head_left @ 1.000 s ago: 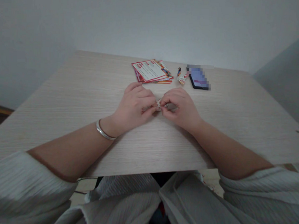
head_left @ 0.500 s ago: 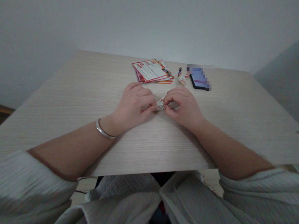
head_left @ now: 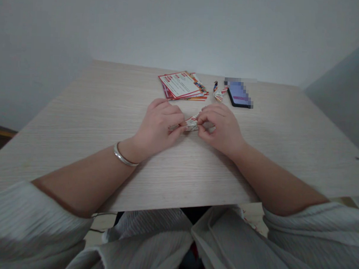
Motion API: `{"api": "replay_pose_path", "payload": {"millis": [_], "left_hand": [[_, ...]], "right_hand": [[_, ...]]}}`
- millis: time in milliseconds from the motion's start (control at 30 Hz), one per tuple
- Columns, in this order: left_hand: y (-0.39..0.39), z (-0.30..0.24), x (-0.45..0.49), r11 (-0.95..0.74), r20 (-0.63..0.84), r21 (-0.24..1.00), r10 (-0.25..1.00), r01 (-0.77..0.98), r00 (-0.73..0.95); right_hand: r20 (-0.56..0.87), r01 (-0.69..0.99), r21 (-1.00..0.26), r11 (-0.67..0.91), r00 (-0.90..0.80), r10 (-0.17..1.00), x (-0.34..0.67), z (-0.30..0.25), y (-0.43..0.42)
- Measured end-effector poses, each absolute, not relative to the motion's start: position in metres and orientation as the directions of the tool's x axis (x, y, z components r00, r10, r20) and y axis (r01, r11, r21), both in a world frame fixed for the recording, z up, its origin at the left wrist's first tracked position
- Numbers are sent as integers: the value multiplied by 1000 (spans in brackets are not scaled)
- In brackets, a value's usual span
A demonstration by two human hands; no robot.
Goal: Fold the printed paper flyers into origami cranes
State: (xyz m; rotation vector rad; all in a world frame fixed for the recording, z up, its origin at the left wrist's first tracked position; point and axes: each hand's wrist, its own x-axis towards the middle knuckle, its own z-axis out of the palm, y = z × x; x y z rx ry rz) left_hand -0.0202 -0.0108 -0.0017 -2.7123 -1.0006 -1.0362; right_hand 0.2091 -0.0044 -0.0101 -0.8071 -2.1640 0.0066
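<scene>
A small piece of folded printed paper [head_left: 192,123], white with red marks, spans the gap between my two hands above the table. My left hand [head_left: 164,124] pinches its left end between thumb and fingers. At the other end, my right hand [head_left: 219,126] is closed in a pinch, thumb against forefinger. Much of the paper is hidden behind the fingers, so its full shape cannot be made out. A silver bangle [head_left: 123,156] circles my left wrist.
Beyond my hands lies a fanned stack of printed sheets [head_left: 181,85] with red borders. Right of it stands a small folded paper figure [head_left: 218,94], patterned in several colours. A phone [head_left: 240,93] with a lit screen lies beside that. The pale wood-grain table [head_left: 109,95] meets a wall behind.
Both hands stay almost in place, still pinching the paper. The paper between them has tilted slightly, and a little more of its printed face shows.
</scene>
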Motion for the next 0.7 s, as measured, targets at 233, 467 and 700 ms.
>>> {"api": "replay_pose_path", "payload": {"millis": [233, 467, 700], "left_hand": [[-9, -2, -22, -770, 602, 162, 573, 617, 557], [-8, -1, -22, -748, 594, 195, 605, 635, 531], [-6, -6, -26, -725, 634, 238, 620, 647, 462]], "right_hand": [[676, 542, -306, 783, -455, 579, 210, -10, -5], [717, 565, -376, 734, -325, 617, 221, -13, 3], [606, 611, -554, 565, -169, 777, 229, -21, 10]]}}
